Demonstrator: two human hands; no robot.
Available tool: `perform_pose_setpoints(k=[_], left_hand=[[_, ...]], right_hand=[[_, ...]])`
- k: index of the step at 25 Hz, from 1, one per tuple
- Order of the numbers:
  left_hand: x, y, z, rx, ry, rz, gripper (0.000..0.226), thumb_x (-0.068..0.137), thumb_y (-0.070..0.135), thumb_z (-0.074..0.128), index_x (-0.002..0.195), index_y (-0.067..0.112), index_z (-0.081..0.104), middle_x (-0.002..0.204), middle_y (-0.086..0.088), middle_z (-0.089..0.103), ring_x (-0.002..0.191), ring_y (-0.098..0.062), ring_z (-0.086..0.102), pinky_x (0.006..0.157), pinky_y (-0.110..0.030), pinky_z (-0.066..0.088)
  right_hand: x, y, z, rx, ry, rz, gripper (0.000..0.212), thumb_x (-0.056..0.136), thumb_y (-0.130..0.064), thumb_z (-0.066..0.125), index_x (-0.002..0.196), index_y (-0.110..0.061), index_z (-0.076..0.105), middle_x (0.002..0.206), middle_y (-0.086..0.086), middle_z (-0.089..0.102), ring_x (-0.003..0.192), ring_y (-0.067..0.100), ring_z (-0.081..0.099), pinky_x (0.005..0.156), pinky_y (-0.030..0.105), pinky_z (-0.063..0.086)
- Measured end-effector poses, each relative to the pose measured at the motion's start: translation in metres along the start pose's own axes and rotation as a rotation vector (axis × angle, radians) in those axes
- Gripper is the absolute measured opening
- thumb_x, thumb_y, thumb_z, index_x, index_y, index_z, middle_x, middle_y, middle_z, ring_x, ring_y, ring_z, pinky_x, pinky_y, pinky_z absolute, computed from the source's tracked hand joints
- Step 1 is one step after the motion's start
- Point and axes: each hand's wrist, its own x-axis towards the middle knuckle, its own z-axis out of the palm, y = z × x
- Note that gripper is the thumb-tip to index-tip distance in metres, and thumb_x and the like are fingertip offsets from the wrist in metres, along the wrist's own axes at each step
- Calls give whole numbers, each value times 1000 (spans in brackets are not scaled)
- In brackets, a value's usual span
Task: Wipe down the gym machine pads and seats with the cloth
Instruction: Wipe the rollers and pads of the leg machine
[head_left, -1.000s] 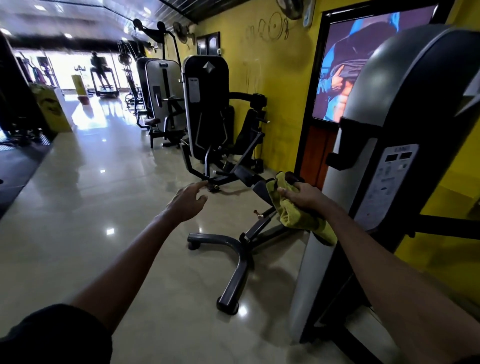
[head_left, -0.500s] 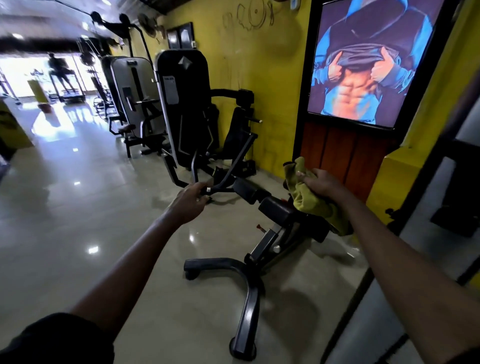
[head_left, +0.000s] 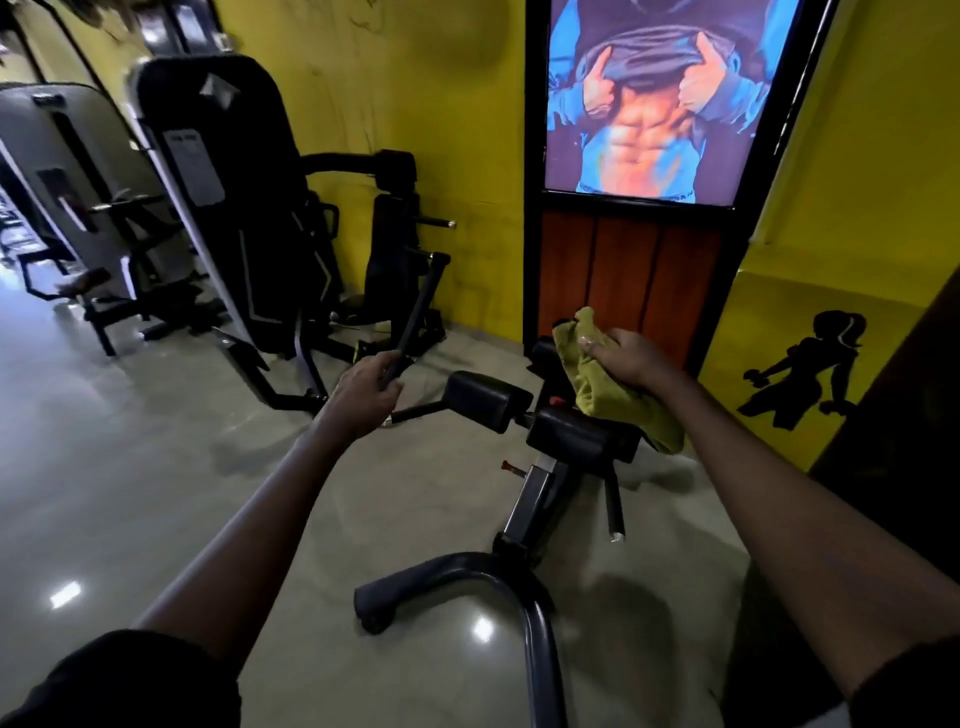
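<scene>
My right hand (head_left: 631, 358) clutches the yellow-green cloth (head_left: 615, 402), draped on the black pad (head_left: 582, 436) just beneath it; my left hand (head_left: 363, 397) curls round the handle bar (head_left: 413, 317). I'd hold that bar firm and sweep flat across the whole pad

Single view, from camera on my head. Wide-angle, facing forward and down; lines bow toward edges. Roller pad (head_left: 488, 400) near, about at frame centre. My forearms (head_left: 249, 519) enter from both bottom corners: left hand (head_left: 363, 395) grips bar (head_left: 415, 317) left of pad, right hand (head_left: 631, 358) holds cloth (head_left: 613, 400) right of pad. Yellow wall (head_left: 441, 104) and poster (head_left: 654, 104) stand behind pad, up top. Floor (head_left: 130, 467) fills frame left of pad and below it.
</scene>
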Motion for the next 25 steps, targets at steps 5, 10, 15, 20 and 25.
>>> perform_pose_setpoints(k=[5, 10, 15, 20, 25], left_hand=[[99, -59, 23, -11, -102, 41, 50, 94, 18, 56, 143, 15, 47, 124, -14, 59, 115, -29, 55, 95, -37, 42], [214, -116, 43, 32, -185, 67, 50, 94, 21, 56, 143, 16, 47, 134, -11, 55, 125, -27, 52, 100, -37, 39], [313, -162, 69, 3, -231, 111, 49, 95, 19, 56, 143, 14, 47, 136, -12, 54, 124, -26, 52, 102, -35, 39], [401, -202, 121, -38, -357, 191, 49, 96, 18, 56, 144, 13, 46, 140, -13, 53, 128, -28, 51, 105, -37, 41], [453, -222, 182, -126, -535, 284, 47, 96, 15, 56, 142, 12, 48, 139, -14, 54, 126, -27, 53, 101, -31, 39]], right_hand=[[87, -29, 42, -49, 21, 61, 85, 90, -72, 49, 153, -16, 37, 153, 18, 42, 137, 39, 43, 108, 45, 40], [193, -51, 82, -50, 26, 80, 84, 90, -73, 47, 152, -16, 40, 151, 17, 46, 135, 39, 45, 106, 45, 41], [267, -64, 122, -29, 20, 179, 78, 91, -70, 50, 148, -17, 45, 147, 17, 50, 131, 37, 50, 102, 42, 44], [320, -63, 163, -71, 71, 294, 76, 93, -65, 52, 152, -19, 41, 152, 15, 45, 137, 36, 44, 105, 39, 39], [335, -44, 212, -67, 122, 420, 75, 87, -71, 53, 142, -20, 51, 138, 11, 59, 123, 33, 57, 95, 38, 47]])
